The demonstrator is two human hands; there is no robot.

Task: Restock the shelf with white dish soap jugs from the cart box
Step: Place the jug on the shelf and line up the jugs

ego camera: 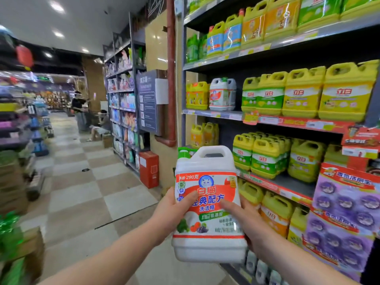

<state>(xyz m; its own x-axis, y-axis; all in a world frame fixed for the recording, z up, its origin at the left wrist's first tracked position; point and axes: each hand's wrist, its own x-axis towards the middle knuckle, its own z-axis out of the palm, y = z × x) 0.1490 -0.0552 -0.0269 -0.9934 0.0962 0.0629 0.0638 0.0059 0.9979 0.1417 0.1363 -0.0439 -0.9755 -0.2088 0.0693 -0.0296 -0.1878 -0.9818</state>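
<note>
A white dish soap jug [207, 204] with an orange-red label and a green cap is held upright in front of me, at the height of the lower shelves. My left hand [174, 210] grips its left side, thumb across the label. My right hand [246, 221] grips its right side, thumb on the label. On the middle shelf [213, 114], two matching white jugs [222, 94] stand between yellow jugs, with a dark gap to their right. The cart box is out of view.
Yellow and green detergent jugs [304, 93] fill the shelves on the right. A purple display box [345, 212] juts out at lower right. The tiled aisle [86, 182] runs ahead; two people [90, 120] are far down it. A red box [149, 169] stands by the wall.
</note>
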